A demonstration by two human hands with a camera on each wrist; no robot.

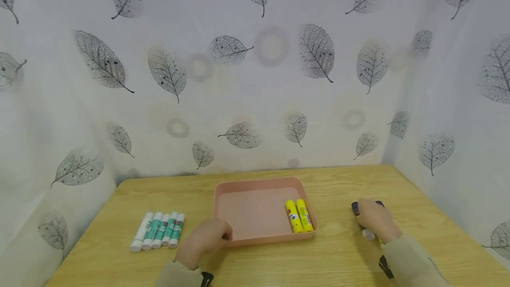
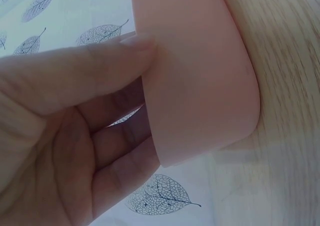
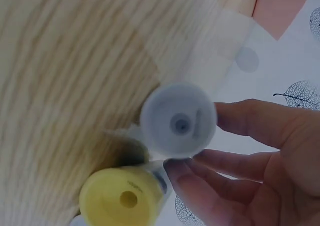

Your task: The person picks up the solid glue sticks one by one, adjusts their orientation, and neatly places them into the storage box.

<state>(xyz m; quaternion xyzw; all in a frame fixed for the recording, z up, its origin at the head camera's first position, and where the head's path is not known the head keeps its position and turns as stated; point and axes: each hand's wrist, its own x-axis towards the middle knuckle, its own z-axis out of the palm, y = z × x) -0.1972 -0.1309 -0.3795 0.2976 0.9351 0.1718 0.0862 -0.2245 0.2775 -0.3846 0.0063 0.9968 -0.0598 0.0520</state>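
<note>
Wood-grained table (image 1: 271,265) supports a shallow pink tray (image 1: 247,211) with rounded corners. The left hand (image 1: 204,239) pinches the tray's near-left rim between thumb and fingers. The right hand (image 1: 377,219), well right of the tray, grips a white-ended tube (image 3: 162,113) with curled fingers; a yellow-ended tube (image 3: 107,198) lies just beside it.

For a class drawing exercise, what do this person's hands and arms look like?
The left hand and right hand are bare; no gloves or rings show. The left sleeve and right sleeve are beige and long. A black strap-like piece shows by each wrist, mostly hidden.
</note>
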